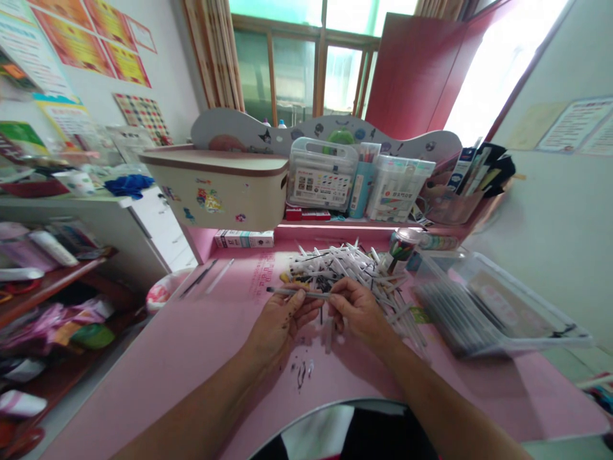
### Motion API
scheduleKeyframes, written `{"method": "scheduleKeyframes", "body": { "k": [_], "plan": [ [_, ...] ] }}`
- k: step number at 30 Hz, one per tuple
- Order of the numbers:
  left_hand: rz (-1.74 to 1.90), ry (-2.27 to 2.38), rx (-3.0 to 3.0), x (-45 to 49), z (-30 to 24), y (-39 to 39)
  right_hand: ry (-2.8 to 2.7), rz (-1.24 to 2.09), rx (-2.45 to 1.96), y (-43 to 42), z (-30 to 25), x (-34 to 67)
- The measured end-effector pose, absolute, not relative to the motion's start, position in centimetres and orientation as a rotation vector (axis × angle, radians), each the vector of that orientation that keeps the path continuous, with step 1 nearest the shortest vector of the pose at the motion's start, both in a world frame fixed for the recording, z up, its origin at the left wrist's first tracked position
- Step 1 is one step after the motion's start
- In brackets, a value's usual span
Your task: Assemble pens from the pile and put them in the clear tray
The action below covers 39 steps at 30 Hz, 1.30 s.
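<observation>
The right fingers (341, 299) hide one end of the slim pen (297, 292).

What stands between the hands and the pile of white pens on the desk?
Nothing visible does. The left hand and right hand hold a thin pen just in front of the pile, and the right hand's fingers seem to reach its edge.
</observation>
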<state>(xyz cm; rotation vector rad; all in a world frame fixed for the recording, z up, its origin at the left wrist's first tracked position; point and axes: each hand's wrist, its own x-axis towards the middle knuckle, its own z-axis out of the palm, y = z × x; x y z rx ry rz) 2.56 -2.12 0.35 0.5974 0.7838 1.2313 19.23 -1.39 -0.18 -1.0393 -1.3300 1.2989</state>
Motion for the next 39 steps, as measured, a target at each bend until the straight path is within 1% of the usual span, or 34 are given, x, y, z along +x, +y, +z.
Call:
{"method": "scheduleKeyframes", "body": {
  "k": [3,7,9,11,13,15,18,19,21,24,28,31,36,39],
  "plan": [
    [1.157,0.786,0.644,2.8,0.7,-2.3,-1.254,1.206,-1.001,-0.9,1.2,20.1],
    [1.149,0.883,0.649,2.1,1.5,-2.5,-1.082,0.948,-0.844,-1.3,5.2,22.9],
    [1.146,0.943,0.657,1.6,1.9,-2.4,-1.042,0.752,-0.826,-2.4,7.9,24.8],
    [1.147,0.937,0.676,1.3,2.1,-2.3,-1.048,0.443,-0.854,-3.9,10.5,26.9],
    [1.142,0.916,0.696,1.3,2.2,-2.2,-1.068,0.084,-0.936,-5.4,12.9,29.0],
    [1.145,0.913,0.708,1.4,2.2,-2.2,-1.118,-0.206,-1.087,-6.5,14.7,31.6],
    [1.163,0.928,0.71,1.4,2.2,-2.1,-1.259,-0.441,-1.481,-6.6,16.1,36.2],
    [1.169,0.932,0.705,1.4,2.2,-2.1,-1.292,-0.455,-1.621,-6.3,16.2,37.8],
    [1.168,0.939,0.694,1.3,2.1,-2.1,-1.364,-0.342,-1.889,-5.4,15.9,40.6],
    [1.159,0.948,0.687,1.3,2.2,-2.0,-1.538,-0.171,-2.082,-4.0,14.5,43.4],
    [1.157,0.962,0.672,1.3,2.2,-2.0,-1.752,0.002,-2.075,-3.2,12.2,44.7],
    [1.157,0.94,0.693,1.2,2.1,-1.9,-1.794,0.082,-2.075,-2.7,10.6,45.2],
    [1.156,0.904,0.726,0.9,1.7,-1.8,-1.82,0.101,-2.058,-1.4,8.0,46.0],
    [1.159,0.9,0.723,0.9,1.6,-1.7,-1.826,0.039,-1.899,-0.9,6.5,46.3]
  ]
}}
